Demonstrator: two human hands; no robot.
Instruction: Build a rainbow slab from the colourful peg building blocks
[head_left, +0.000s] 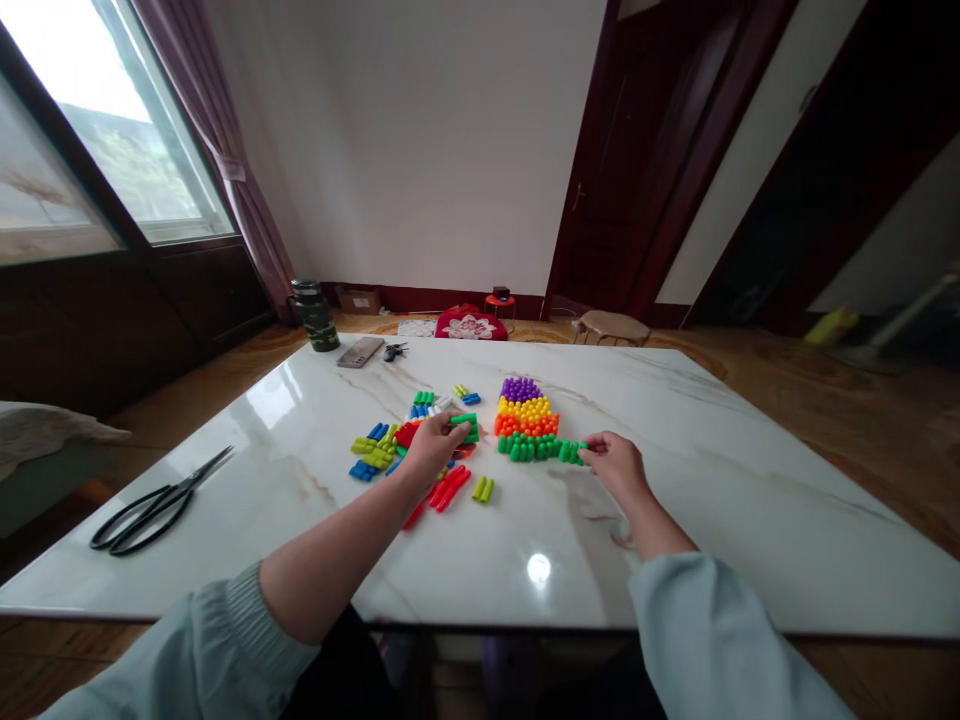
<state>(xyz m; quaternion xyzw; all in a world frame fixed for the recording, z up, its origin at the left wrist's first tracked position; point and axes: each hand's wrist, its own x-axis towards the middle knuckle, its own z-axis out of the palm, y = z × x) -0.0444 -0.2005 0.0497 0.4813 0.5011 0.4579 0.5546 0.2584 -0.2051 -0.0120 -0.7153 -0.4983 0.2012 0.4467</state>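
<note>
My left hand (431, 443) is closed on a green plastic piece (468, 427) made of joined tubes, held above a loose pile. Red tube pieces (451, 488), lime pieces (388, 447) and blue pieces (364, 471) lie around that hand. To the right stand rows of small knobbed pieces: purple (520, 389), yellow (525, 409), orange (525, 426) and, nearest me, green (529, 448). The fingers of my right hand (616, 464) pinch the right end of a short green set (571, 452) beside the green row.
Long-handled black scissors (161, 505) lie on the white marble-patterned table (750, 520) at the left. Toward the far edge are a green flask (315, 318), a phone (361, 352) and keys (394, 352). A round stool (611, 327) stands beyond the table.
</note>
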